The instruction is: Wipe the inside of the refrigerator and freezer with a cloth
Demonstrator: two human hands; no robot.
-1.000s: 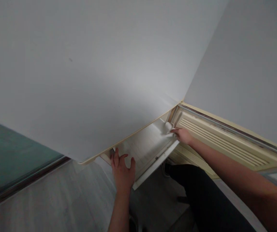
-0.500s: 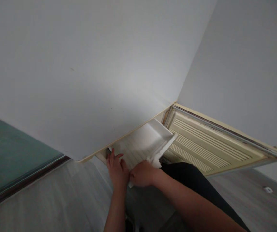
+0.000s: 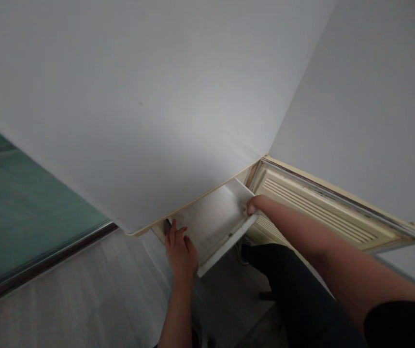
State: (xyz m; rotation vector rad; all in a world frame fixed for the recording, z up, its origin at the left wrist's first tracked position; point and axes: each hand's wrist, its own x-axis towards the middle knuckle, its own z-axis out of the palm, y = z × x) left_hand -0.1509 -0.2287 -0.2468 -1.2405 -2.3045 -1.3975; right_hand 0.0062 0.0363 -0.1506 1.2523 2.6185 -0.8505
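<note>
A shallow white drawer juts out below a large white panel, tilted in view. My left hand grips the drawer's left side near its front corner, its fingers stretched along the edge and partly spread. At the other end of the drawer, my right hand is closed against the inside of the right wall. A little of a white crumpled cloth shows at its fingertips, the rest hidden by the hand.
A cream, ridged door liner with a stained seal stands swung out on the right. The white panel fills the upper view. Green glass lies left above grey flooring. My dark-clothed leg is close beside the drawer.
My right hand has moved from beside my left hand at the drawer's front to its right wall. My left hand keeps its place on the drawer. The view has shifted a little.
</note>
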